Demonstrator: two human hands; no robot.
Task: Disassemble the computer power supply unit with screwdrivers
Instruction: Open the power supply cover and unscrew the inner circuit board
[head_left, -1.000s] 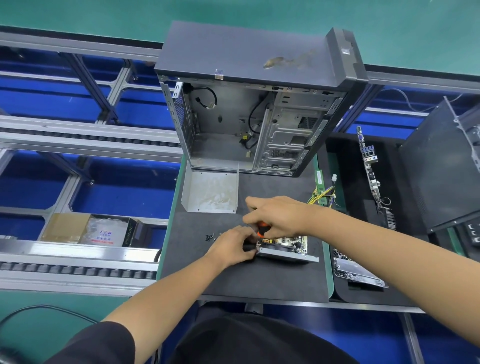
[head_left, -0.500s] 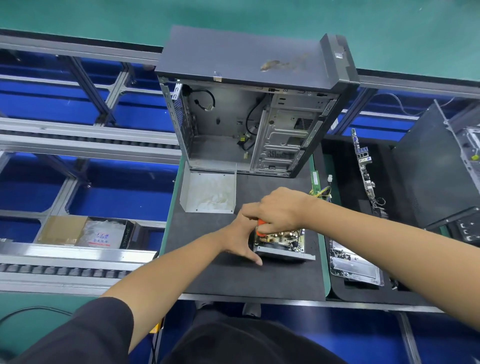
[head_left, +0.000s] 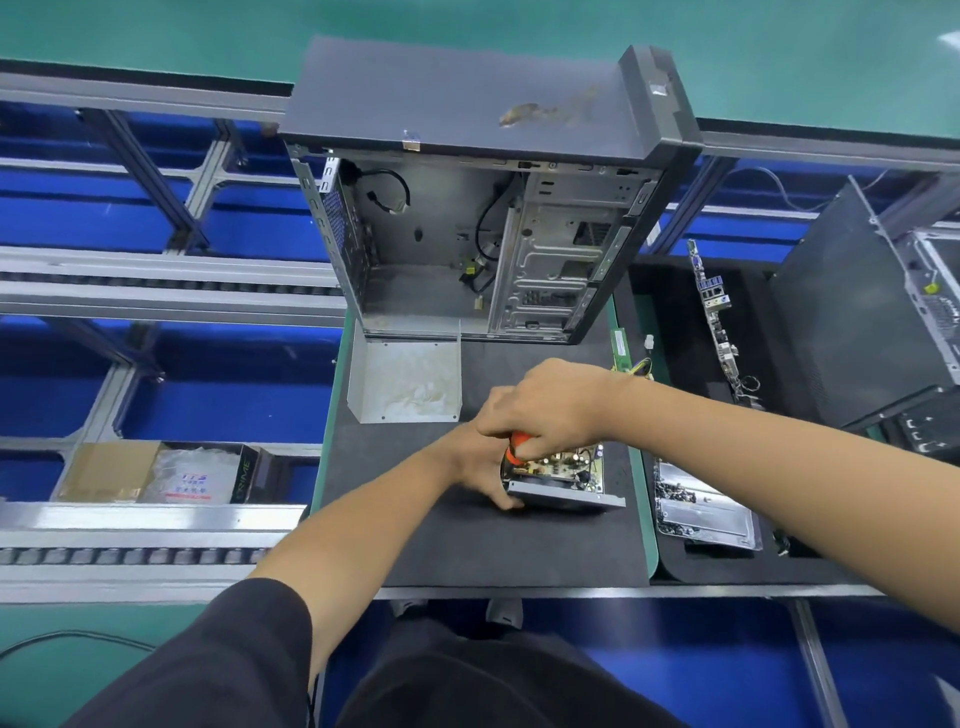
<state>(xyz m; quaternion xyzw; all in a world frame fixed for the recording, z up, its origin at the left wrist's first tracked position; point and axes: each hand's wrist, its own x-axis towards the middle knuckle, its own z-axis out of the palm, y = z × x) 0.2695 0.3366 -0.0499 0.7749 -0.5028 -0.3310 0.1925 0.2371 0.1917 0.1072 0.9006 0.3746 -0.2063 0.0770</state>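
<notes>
The opened power supply unit (head_left: 563, 483) lies on the dark mat (head_left: 467, 545), its circuit board showing inside a low grey metal tray. My right hand (head_left: 545, 405) grips an orange-handled screwdriver (head_left: 516, 448) held upright over the unit's left end. My left hand (head_left: 475, 467) holds the unit's left side, fingers curled against its front corner. The screwdriver's tip is hidden behind my hands.
An empty computer case (head_left: 488, 208) stands open at the back of the mat. The unit's removed metal cover (head_left: 405, 379) lies in front of it. Right of the mat are a tray with screws (head_left: 701, 514), a motherboard (head_left: 719, 317) on edge and a dark panel (head_left: 841, 322).
My left hand has slid from the front of the unit to its left side. My right hand with the screwdriver has stayed over the unit's left end. The camera has shifted slightly.
</notes>
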